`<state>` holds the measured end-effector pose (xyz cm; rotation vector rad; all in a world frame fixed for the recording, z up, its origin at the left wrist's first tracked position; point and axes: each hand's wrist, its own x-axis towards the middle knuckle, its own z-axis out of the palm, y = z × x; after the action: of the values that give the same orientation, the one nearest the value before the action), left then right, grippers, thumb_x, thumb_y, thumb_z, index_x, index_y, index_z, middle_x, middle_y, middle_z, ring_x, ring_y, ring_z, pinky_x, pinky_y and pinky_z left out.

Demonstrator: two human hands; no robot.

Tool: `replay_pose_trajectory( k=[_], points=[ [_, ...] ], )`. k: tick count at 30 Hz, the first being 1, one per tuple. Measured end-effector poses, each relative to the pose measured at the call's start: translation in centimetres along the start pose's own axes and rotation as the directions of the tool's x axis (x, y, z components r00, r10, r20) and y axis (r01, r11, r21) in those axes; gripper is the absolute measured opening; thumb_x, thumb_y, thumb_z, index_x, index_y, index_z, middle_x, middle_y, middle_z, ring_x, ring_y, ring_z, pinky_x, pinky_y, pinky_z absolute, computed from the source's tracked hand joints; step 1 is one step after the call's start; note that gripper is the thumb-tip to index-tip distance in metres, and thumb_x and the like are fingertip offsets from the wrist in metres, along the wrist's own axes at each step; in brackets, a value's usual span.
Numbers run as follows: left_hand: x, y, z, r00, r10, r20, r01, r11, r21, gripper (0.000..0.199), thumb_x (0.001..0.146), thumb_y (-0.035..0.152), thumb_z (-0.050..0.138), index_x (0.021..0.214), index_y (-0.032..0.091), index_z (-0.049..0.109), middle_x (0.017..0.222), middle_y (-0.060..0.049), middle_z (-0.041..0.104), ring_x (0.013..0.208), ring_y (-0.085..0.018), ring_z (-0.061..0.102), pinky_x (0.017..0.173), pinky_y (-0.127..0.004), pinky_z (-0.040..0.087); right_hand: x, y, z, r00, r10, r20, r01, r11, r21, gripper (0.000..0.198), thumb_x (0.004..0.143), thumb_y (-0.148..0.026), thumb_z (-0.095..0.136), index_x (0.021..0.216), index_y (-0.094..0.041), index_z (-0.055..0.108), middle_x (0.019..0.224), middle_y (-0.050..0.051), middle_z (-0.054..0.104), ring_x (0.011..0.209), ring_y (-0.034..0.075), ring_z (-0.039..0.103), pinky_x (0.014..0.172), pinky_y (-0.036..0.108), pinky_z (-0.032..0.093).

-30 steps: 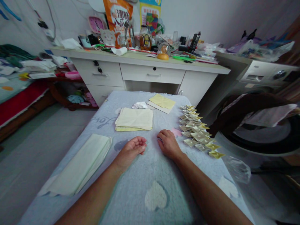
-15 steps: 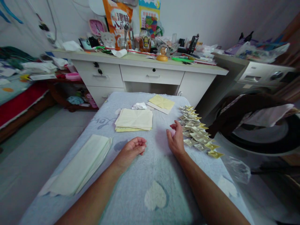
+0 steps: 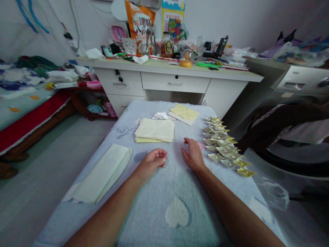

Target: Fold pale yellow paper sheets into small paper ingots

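My left hand (image 3: 153, 162) rests at the middle of the cloth-covered table (image 3: 154, 212), its fingers loosely curled in against the thumb, with nothing seen in them. To its right, my right hand (image 3: 192, 155) is open and holds nothing, thumb apart from the bent fingers. Just beyond the hands lies a stack of cream and yellow paper sheets (image 3: 154, 129). Rows of folded paper boats (image 3: 226, 147) stand beside my right hand, apart from it. A folded bundle of pale paper (image 3: 102, 175) is to the left of my left hand.
Behind the stack are a crumpled white paper (image 3: 160, 115) and two loose sheets (image 3: 184, 112). A white desk (image 3: 177, 82) crowded with jars and packets stands at the far side. On the right is a washing machine (image 3: 290, 85) with clothes in its doorway; on the left, a bed (image 3: 31, 106).
The view has swung slightly left, so everything sits further right. My right hand has moved a little away from the paper boats, and its fingers have lowered. My left hand keeps its curl.
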<state>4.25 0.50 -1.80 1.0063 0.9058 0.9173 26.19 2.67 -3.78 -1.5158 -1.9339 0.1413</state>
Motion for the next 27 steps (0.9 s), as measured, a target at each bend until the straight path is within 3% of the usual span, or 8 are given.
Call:
replay_pose_trajectory(
  k=[7,10,12,14,17,19,23,27],
  points=[
    [0.2,-0.6,-0.3,1.000,0.012,0.024,-0.012,1.000,-0.005,0.028,0.073,0.025,0.070,0.098,0.015,0.060,0.078,-0.001,0.057,0.065,-0.009,0.051,0.061,-0.023,0.039,0.7,-1.1,-0.6,0.981,0.000,0.192,0.039,0.980,-0.197,0.022,0.086,-0.020,0.052,0.104,-0.016,0.063,0.107,0.013,0.062,0.101,0.027,0.053,0.088,0.039,0.041],
    [0.2,-0.7,-0.4,0.999,0.016,0.027,-0.016,1.000,-0.013,0.027,0.074,0.025,0.070,0.098,0.015,0.060,0.076,0.000,0.057,0.064,-0.009,0.050,0.061,-0.023,0.039,1.6,-1.7,-0.7,0.977,0.052,0.206,-0.010,0.980,-0.197,0.018,0.086,-0.021,0.052,0.097,-0.017,0.065,0.101,0.011,0.064,0.097,0.025,0.054,0.087,0.036,0.041],
    [0.2,-0.7,-0.4,1.000,0.020,0.024,-0.020,1.000,-0.018,0.027,0.074,0.025,0.070,0.097,0.015,0.061,0.075,0.000,0.057,0.065,-0.010,0.051,0.062,-0.024,0.038,2.4,-2.2,-0.5,0.986,0.061,0.156,-0.035,0.986,-0.164,0.022,0.087,-0.024,0.051,0.102,-0.016,0.064,0.105,0.011,0.064,0.099,0.024,0.053,0.088,0.036,0.040],
    [0.2,-0.7,-0.4,1.000,0.024,0.016,-0.024,1.000,-0.020,0.027,0.073,0.024,0.071,0.096,0.015,0.061,0.077,-0.001,0.057,0.067,-0.010,0.051,0.062,-0.024,0.039,3.3,-2.8,0.0,0.995,0.000,0.099,0.016,0.987,-0.162,0.032,0.087,-0.026,0.051,0.117,-0.016,0.060,0.122,0.012,0.060,0.111,0.026,0.048,0.095,0.038,0.036],
    [0.2,-0.6,-0.4,1.000,0.023,0.004,-0.023,1.000,-0.021,0.027,0.073,0.024,0.071,0.096,0.015,0.061,0.078,-0.001,0.058,0.067,-0.010,0.051,0.062,-0.024,0.038,4.6,-3.5,1.0,0.989,-0.074,0.127,0.103,0.966,-0.237,0.051,0.085,-0.015,0.047,0.136,-0.018,0.048,0.144,0.009,0.046,0.129,0.030,0.034,0.104,0.044,0.027],
    [0.1,-0.5,-0.4,1.000,0.017,0.004,-0.017,0.999,-0.029,0.028,0.072,0.025,0.071,0.096,0.014,0.061,0.077,-0.001,0.058,0.066,-0.010,0.050,0.062,-0.024,0.038,5.3,-3.4,1.6,0.982,-0.065,0.175,0.111,0.956,-0.271,0.053,0.086,-0.010,0.043,0.137,-0.021,0.048,0.147,0.007,0.043,0.132,0.030,0.030,0.104,0.047,0.024],
    [0.0,-0.5,-0.3,1.000,-0.001,0.009,0.002,0.999,-0.037,0.028,0.072,0.025,0.071,0.096,0.014,0.060,0.076,-0.001,0.058,0.065,-0.010,0.050,0.062,-0.024,0.038,5.9,-2.4,2.4,0.975,-0.085,0.207,0.142,0.950,-0.279,0.035,0.090,-0.014,0.044,0.114,-0.026,0.067,0.144,0.003,0.048,0.133,0.033,0.028,0.104,0.054,0.021],
    [-0.1,-0.4,-0.3,1.000,-0.004,0.018,0.005,0.999,-0.042,0.030,0.071,0.026,0.072,0.096,0.015,0.061,0.077,-0.001,0.059,0.065,-0.009,0.050,0.062,-0.023,0.038,5.7,-1.8,2.8,0.980,-0.170,0.106,0.191,0.949,-0.250,0.022,0.088,-0.019,0.054,0.093,-0.027,0.073,0.133,0.004,0.056,0.128,0.033,0.034,0.101,0.054,0.025]
  ],
)
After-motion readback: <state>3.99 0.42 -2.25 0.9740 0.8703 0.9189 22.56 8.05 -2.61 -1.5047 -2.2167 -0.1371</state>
